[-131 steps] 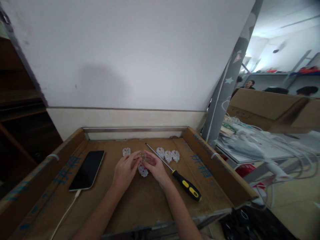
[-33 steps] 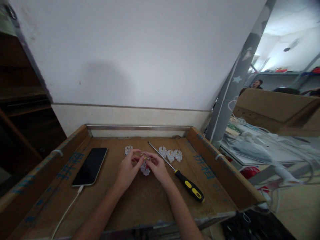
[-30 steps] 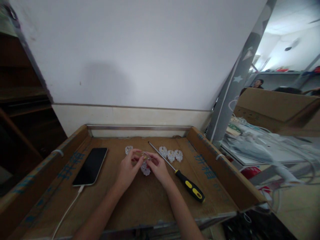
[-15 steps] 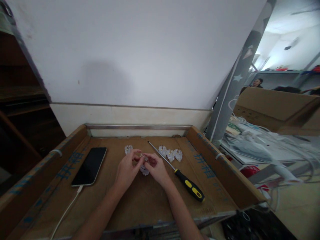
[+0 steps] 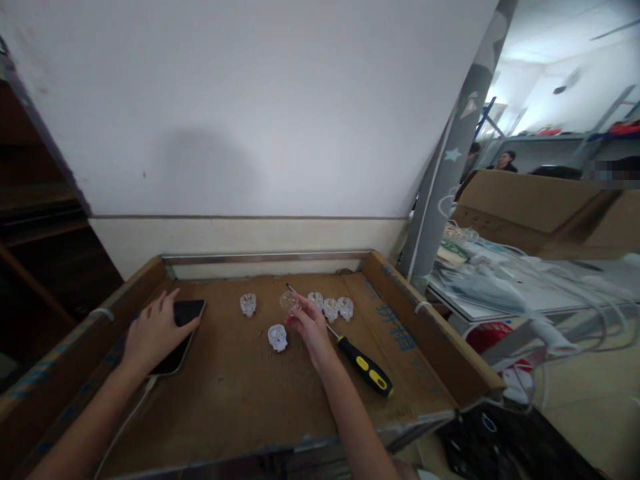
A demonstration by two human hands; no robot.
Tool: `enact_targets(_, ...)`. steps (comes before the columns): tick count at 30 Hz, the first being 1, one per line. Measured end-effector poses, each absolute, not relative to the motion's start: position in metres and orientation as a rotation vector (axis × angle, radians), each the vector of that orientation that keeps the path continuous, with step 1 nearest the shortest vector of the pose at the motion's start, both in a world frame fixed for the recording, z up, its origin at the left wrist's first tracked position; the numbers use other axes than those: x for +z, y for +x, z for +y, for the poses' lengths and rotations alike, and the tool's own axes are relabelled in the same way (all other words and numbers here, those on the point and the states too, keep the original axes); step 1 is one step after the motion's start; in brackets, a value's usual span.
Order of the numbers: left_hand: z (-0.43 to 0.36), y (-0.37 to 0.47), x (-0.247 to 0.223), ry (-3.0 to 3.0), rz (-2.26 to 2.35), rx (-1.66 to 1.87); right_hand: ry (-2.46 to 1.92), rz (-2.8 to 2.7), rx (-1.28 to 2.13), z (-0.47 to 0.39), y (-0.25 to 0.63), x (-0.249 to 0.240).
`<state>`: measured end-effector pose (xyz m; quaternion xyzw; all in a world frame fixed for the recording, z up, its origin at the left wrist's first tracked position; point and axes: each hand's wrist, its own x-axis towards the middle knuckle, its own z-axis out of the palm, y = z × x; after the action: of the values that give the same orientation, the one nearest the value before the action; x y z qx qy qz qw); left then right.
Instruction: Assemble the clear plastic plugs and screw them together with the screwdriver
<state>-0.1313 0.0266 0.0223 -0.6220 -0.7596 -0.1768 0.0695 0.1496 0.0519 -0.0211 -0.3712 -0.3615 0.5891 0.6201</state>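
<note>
My left hand (image 5: pixel 153 330) lies across the phone (image 5: pixel 187 313), fingers spread and thumb over its dark screen. A white cable (image 5: pixel 123 423) runs from the phone's lower end. Between its fingertips, my right hand (image 5: pixel 310 323) pinches a clear plastic plug cover (image 5: pixel 288 301). Just below and left of that hand, a whitish plug part (image 5: pixel 277 338) rests on the cardboard. Another clear plug part (image 5: pixel 248 305) stands farther left. Three clear plug parts (image 5: pixel 331 309) sit in a cluster beyond the right hand. Beside it is a screwdriver (image 5: pixel 367 367) with a black and yellow handle.
Raised cardboard walls (image 5: pixel 425 333) edge the work surface. A tiny piece (image 5: pixel 261 332) lies near the plug part. At right, a grey post (image 5: pixel 435 193) rises beside a table (image 5: pixel 480 293) loaded with cables and an open carton (image 5: pixel 525 203). People are in the background.
My left hand has left the plug parts and moved left onto the phone. My right hand has lifted the clear cover away from the whitish part. The view has shifted slightly.
</note>
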Motion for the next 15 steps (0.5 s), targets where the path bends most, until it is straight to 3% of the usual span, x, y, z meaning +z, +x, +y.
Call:
enact_targets(5,0.032,-0.141,0.008,-1.939,-2.489,-0.35,-0.857,-0.82,1.38,0.048,0.149,-0.017)
enact_targets(15,0.026,-0.14,0.006,-1.944,-2.454,-0.455,-0.863,-0.814,1.384,0.042,0.149,-0.009)
